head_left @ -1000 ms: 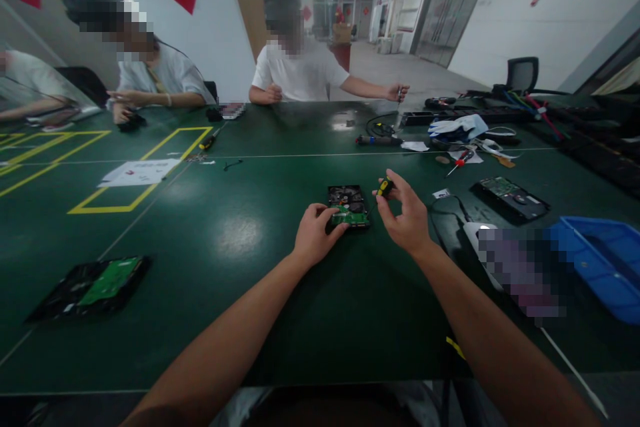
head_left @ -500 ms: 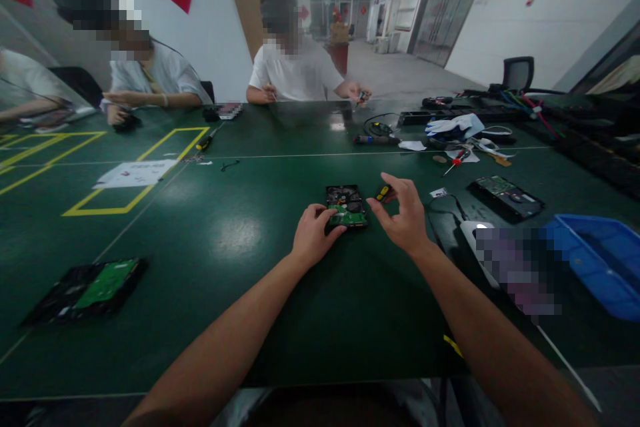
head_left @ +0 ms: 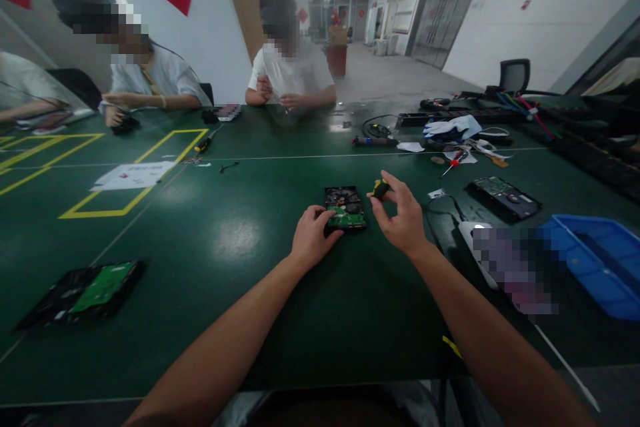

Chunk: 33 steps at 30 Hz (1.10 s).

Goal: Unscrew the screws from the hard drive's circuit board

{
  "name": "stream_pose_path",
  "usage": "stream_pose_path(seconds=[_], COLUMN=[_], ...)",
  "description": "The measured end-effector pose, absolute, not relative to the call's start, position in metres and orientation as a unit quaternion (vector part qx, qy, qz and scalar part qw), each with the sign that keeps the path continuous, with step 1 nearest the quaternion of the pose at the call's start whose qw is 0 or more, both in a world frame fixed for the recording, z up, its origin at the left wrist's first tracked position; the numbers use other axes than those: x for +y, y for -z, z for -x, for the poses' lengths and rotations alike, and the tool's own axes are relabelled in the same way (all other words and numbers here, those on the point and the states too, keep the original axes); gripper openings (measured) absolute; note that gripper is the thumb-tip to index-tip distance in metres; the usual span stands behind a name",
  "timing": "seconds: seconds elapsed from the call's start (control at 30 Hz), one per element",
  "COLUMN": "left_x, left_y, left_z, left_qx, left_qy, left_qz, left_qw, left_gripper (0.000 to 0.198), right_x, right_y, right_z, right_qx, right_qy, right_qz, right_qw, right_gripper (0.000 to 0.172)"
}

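A hard drive (head_left: 346,217) with a green circuit board lies on the table in front of me, its board side up. My left hand (head_left: 314,235) is closed on its left and near edges, fingertips over the board. Just right of the drive, my right hand (head_left: 401,215) pinches a short black and yellow screwdriver (head_left: 380,188) between thumb and fingers, raised above the table. The screwdriver's shaft is too small to make out clearly.
Another hard drive (head_left: 504,198) lies at the right, near a blue bin (head_left: 595,260). At the left is one more drive (head_left: 83,293). A red-handled screwdriver (head_left: 456,161), gloves (head_left: 453,128) and cables lie farther back. Other people sit across the table (head_left: 200,307).
The screwdriver has turned in my right fingers and shifted slightly left. My left hand stays on the drive. The person opposite has drawn their hands together.
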<state>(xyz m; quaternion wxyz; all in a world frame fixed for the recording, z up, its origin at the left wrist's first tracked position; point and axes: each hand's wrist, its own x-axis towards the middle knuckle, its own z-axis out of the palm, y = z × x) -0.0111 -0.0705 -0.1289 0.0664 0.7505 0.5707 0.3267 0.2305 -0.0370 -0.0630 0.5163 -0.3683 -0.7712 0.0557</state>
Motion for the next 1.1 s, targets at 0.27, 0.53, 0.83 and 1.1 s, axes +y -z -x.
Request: stream_pose_path(seconds=[0.27, 0.53, 0.83, 1.1], left_x=[-0.0701, -0.0711, -0.0727, -0.0727], left_y=[0.1303, 0.1295, 0.1269, 0.1280], left_z=[0.0099, 0.0103, 0.0094, 0.0095], left_qx=[0.573, 0.573, 0.567, 0.568], left_qy=[-0.328, -0.323, -0.329, -0.329], left_qz=[-0.749, -0.751, -0.753, -0.752], left_qw=[0.060, 0.064, 0.062, 0.067], left_gripper=[0.051, 0.050, 0.049, 0.050], right_x=[-0.0334, -0.0342, -0.0347, -0.0324], right_y=[0.0669, 0.0684, 0.0662, 0.0688], right_z=[-0.2338, -0.2343, -0.2346, -0.2364], right_qx=[-0.761, -0.769, -0.756, -0.769], right_qy=[-0.042, -0.029, -0.052, -0.061], right_qz=[0.392, 0.386, 0.391, 0.377], right_qw=[0.515, 0.509, 0.522, 0.513], right_gripper=[0.064, 0.063, 0.062, 0.067])
